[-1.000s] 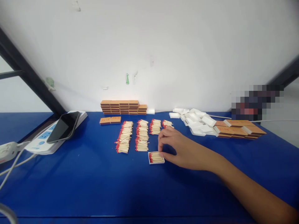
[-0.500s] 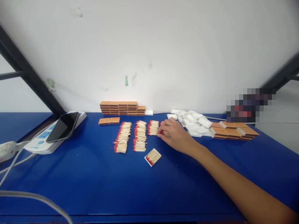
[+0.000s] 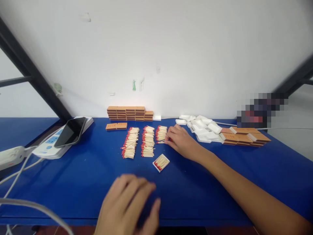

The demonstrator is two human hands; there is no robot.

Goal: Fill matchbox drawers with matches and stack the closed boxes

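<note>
left hand (image 3: pixel 128 202) blurred, cut off below

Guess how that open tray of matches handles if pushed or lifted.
The tray of matches looks like thin white card, so probably light and easily crushed. Flat on the smooth blue table, it should slide rather than tip. It has no cover, so tilting it would likely spill matches.

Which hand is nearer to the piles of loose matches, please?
Right. The right hand rests at the right end of the match piles, fingertips against them; the left hand hovers near the front edge of the table, apart.
</note>
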